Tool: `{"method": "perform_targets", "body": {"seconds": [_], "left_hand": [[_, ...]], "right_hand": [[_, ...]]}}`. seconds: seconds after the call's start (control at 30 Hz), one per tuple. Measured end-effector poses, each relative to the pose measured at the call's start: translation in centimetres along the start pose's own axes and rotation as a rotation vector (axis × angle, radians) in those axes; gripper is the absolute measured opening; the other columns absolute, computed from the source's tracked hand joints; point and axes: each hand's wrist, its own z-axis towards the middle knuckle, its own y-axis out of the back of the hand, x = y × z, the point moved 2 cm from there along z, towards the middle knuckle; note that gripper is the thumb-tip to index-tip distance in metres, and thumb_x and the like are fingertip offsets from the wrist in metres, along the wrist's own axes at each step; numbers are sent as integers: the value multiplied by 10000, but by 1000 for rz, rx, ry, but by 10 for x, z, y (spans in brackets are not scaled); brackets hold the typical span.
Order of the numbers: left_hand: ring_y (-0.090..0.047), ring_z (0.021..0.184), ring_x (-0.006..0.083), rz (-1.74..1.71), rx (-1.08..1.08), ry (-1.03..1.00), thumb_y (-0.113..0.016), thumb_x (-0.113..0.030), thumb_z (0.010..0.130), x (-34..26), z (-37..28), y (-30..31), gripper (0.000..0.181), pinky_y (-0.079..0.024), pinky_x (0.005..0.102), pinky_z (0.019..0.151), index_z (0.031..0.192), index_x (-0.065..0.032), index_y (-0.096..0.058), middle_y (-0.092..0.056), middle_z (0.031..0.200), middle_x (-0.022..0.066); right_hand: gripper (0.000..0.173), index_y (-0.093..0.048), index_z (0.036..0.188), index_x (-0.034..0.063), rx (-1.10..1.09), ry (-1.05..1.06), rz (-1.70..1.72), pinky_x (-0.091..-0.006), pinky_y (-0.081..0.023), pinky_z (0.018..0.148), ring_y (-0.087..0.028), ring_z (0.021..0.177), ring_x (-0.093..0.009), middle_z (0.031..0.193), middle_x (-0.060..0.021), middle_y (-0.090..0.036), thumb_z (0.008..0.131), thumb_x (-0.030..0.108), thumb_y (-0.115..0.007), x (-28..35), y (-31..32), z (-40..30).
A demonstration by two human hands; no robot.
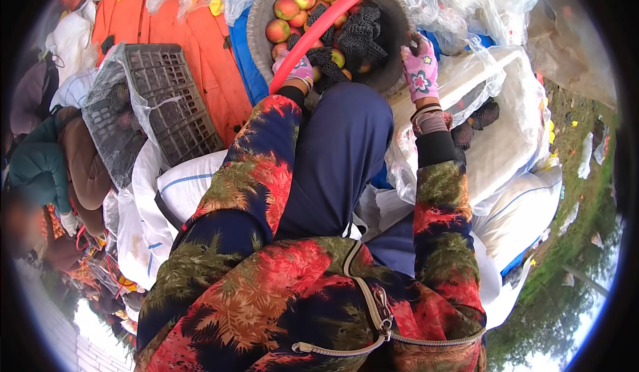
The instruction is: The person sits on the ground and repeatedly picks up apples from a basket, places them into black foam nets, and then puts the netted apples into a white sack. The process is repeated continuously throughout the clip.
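A round grey basket [259, 27] holds several red-yellow apples [286, 8] and dark foam net sleeves [360, 30]. A red curved handle [324, 25] arches over it. My left hand [299, 70], in a pink patterned glove, is inside the basket's near left side, under the handle, among apples and netting; its fingers are partly hidden. My right hand [420, 67], in a pink flowered glove with dark bare fingertips, is at the basket's right rim, fingers bent near the edge. Whether it grips the rim is unclear.
To the left, a dark plastic crate [172, 102] leans beside a bag-lined crate with netted fruit [129, 121]. A plastic-covered white box [504, 137] with netted fruit [463, 135] stands at right. White sacks [192, 180] flank my legs. A co-worker [40, 167] sits far left.
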Motion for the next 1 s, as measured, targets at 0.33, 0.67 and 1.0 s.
{"method": "perform_targets", "body": {"seconds": [0.33, 0.67, 1.0], "left_hand": [[-582, 1016, 346, -105, 150, -136, -473, -252, 808, 2, 13, -18, 353, -465, 437, 866, 1072, -52, -596, -605, 1060, 198], [-625, 814, 225, -706, -205, -543, -551, -225, 785, -18, -37, 43, 411, -474, 316, 764, 1157, -51, -533, -614, 993, 155], [-437, 602, 41, -1490, 31, -689, -530, -133, 886, -10, -142, 128, 255, -395, 185, 543, 1110, -14, -556, -493, 765, -32]], "right_hand": [[288, -528, 1126, 3, 22, -198, 519, -213, -438, 644, -538, 798, -78, 1022, -50, -553, 842, 56, -540, 45, 47, -60], [435, -449, 1216, -50, 12, -151, 686, -274, -443, 805, -573, 901, -161, 1135, -109, -552, 877, 196, -567, 82, 78, -104], [377, -567, 1125, 60, 270, 316, 105, -350, -441, 876, -545, 1045, -302, 1132, -147, -538, 757, 129, -611, 147, 29, -73]]}}
